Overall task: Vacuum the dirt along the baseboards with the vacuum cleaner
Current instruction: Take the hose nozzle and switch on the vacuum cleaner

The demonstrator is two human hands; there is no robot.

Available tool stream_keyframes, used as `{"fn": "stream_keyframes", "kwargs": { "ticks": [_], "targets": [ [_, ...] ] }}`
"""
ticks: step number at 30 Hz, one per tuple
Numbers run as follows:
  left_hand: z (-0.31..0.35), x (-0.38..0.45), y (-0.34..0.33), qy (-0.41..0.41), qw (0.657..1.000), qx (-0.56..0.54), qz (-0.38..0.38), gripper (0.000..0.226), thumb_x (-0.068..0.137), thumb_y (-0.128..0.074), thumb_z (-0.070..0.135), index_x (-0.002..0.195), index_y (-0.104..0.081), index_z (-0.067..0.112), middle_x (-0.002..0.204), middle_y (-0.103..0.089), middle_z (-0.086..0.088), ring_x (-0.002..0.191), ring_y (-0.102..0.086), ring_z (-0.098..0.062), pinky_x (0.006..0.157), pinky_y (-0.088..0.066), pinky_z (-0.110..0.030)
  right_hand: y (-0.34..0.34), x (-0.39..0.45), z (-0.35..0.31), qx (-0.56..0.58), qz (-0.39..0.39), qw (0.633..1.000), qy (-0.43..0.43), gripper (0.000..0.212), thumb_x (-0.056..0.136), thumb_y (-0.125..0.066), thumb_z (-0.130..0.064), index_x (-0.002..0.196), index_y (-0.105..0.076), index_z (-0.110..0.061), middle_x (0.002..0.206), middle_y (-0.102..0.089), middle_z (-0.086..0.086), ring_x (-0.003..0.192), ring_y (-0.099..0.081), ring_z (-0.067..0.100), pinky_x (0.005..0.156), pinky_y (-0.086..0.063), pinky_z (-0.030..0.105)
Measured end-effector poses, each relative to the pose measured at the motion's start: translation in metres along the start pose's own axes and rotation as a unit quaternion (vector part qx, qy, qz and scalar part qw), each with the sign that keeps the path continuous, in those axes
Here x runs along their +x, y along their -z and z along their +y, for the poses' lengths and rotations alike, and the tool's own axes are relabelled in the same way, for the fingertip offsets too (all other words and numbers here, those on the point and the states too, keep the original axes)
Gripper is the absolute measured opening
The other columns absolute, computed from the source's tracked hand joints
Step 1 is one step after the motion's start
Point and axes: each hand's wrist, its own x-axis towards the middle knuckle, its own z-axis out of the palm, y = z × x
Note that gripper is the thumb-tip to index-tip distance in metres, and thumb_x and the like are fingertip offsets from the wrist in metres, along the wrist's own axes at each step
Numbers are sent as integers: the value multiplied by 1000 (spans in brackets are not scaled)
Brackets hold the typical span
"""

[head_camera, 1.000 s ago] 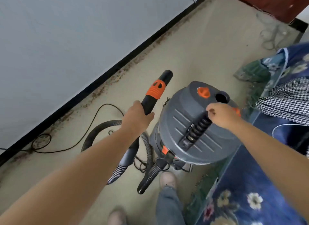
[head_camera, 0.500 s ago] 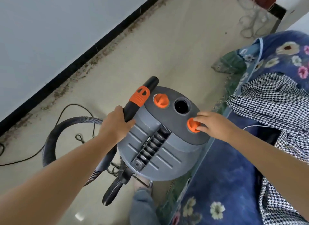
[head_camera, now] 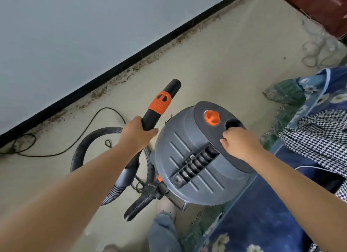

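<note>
Left grip (head_camera: pixel 136 134): wrapped round the hose wand (head_camera: pixel 156 109).
Right grip (head_camera: pixel 239 143): curled on the vacuum cleaner (head_camera: pixel 189 158) lid; what it holds is unclear.
Floor (head_camera: pixel 216 68): beige; dirt (head_camera: pixel 150 58) along the black baseboard (head_camera: pixel 116 64).

Open floor along the baseboard; clutter close to the person.

A wide strip of bare floor (head_camera: pixel 216 64) runs beside the black baseboard (head_camera: pixel 131 57), with dirt (head_camera: pixel 150 58) lying along its edge. Nearer, the grey vacuum cleaner (head_camera: pixel 191 158) stands between both forearms. Its hose (head_camera: pixel 90 144) loops on the floor to the left, and a thin black cord (head_camera: pixel 75 144) trails toward the baseboard. A blue floral bedcover (head_camera: pixel 262 223) crowds the right side, touching the vacuum cleaner's lower edge.
</note>
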Motion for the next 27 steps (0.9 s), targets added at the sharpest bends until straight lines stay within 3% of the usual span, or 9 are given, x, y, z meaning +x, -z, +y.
{"fn": "stream_keyframes", "kwargs": {
  "ticks": [5,7,9,12,15,18,21,24,27],
  "targets": [
    [-70,-18,68,89,984,-118,98,27,86,-60,26,95,-41,9,76,-48,-4,74,-49,-23,59,-36,-28,27,13,-119,96,48,989,100,28,97,-42,-23,94,-61,-3,96,-58,13,98,-54,31,70,-37,31],
    [-112,-32,103,129,959,-198,159,26,86,-60,24,98,-42,9,82,-49,-5,76,-49,-23,55,-35,-26,39,14,-181,159,22,976,149,24,96,-45,-21,100,-61,-3,101,-59,10,100,-56,27,72,-37,30],
    [-160,-54,140,170,917,-282,226,27,86,-61,23,101,-44,9,78,-49,-2,78,-50,-23,55,-35,-26,46,8,-248,194,-20,955,225,28,93,-52,-20,115,-58,-5,116,-59,8,111,-54,23,84,-37,26],
    [-241,-100,184,225,850,-367,303,35,86,-61,22,113,-46,6,72,-42,5,80,-48,-22,66,-36,-28,43,-15,-355,215,-122,921,301,63,88,-62,-30,142,-34,-13,143,-39,-1,133,-36,14,104,-28,23],
    [-325,-156,210,283,790,-423,342,32,86,-62,23,108,-43,9,73,-40,5,76,-47,-21,65,-36,-27,23,-53,-462,227,-194,894,333,91,80,-70,-37,149,-12,-22,152,-22,-5,140,-21,12,109,-22,24],
    [-404,-215,225,329,703,-507,375,33,85,-64,26,101,-40,10,75,-43,3,63,-46,-13,57,-38,-27,-8,-101,-558,243,-244,868,359,96,72,-77,-36,146,-18,-22,145,-33,-5,135,-30,12,103,-28,21],
    [-473,-269,233,363,606,-583,401,37,85,-65,31,103,-40,11,77,-45,2,63,-46,-11,61,-39,-29,-39,-150,-640,298,-250,832,395,57,69,-80,-21,114,-45,-24,107,-58,-9,101,-54,11,77,-39,7],
    [-521,-310,229,389,526,-637,407,40,84,-66,35,104,-40,11,83,-47,-1,65,-47,-12,63,-40,-29,-63,-177,-694,306,-215,850,371,34,73,-72,-9,88,-46,-23,78,-56,-10,75,-56,14,57,-37,11],
    [-576,-350,211,425,401,-694,421,49,84,-67,34,117,-42,8,96,-52,-6,79,-53,-23,74,-44,-34,-79,-189,-733,179,-209,871,407,32,70,-70,-8,93,-50,-17,83,-59,-2,81,-59,22,57,-37,19]
  ]
}}
